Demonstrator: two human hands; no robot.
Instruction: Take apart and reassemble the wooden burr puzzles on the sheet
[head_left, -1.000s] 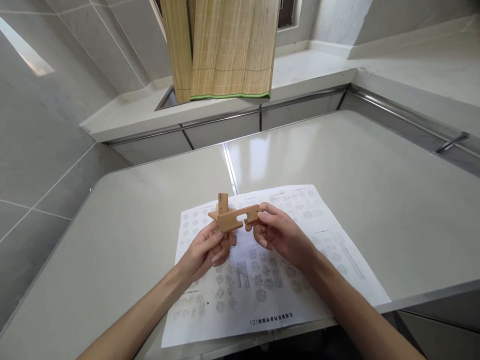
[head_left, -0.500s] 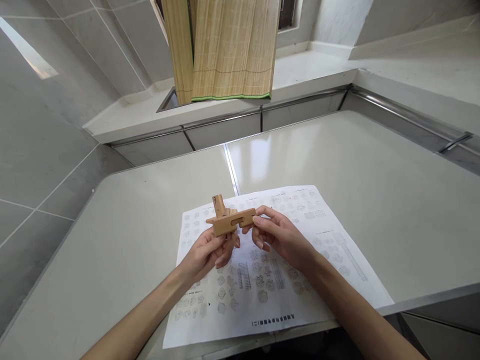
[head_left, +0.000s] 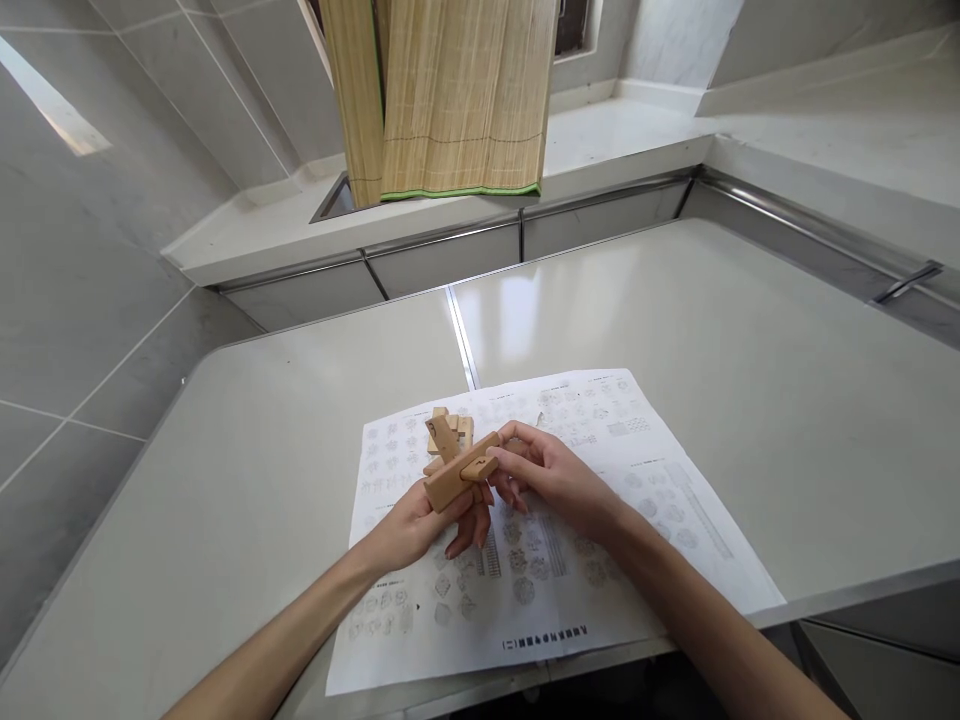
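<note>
I hold a small wooden interlocking puzzle (head_left: 454, 465) of notched light-brown bars just above a printed sheet (head_left: 555, 560). My left hand (head_left: 420, 520) cradles the crossed pieces from below, fingers curled under them. My right hand (head_left: 544, 475) pinches the right end of a slotted bar between thumb and fingers. The bar slopes down to the left. More wooden pieces (head_left: 448, 425) show just behind the held ones; whether they rest on the paper is unclear.
The sheet, covered with small puzzle diagrams, lies on a pale grey table (head_left: 247, 480) whose front edge is near me. A metal seam (head_left: 459, 335) runs across the table. A bamboo blind (head_left: 450, 100) hangs over the ledge behind. Tiled wall stands at left.
Both hands have dropped lower and closer to the paper. The slotted bar has tilted from about level to sloping down-left, and my right hand has closed in toward the left.
</note>
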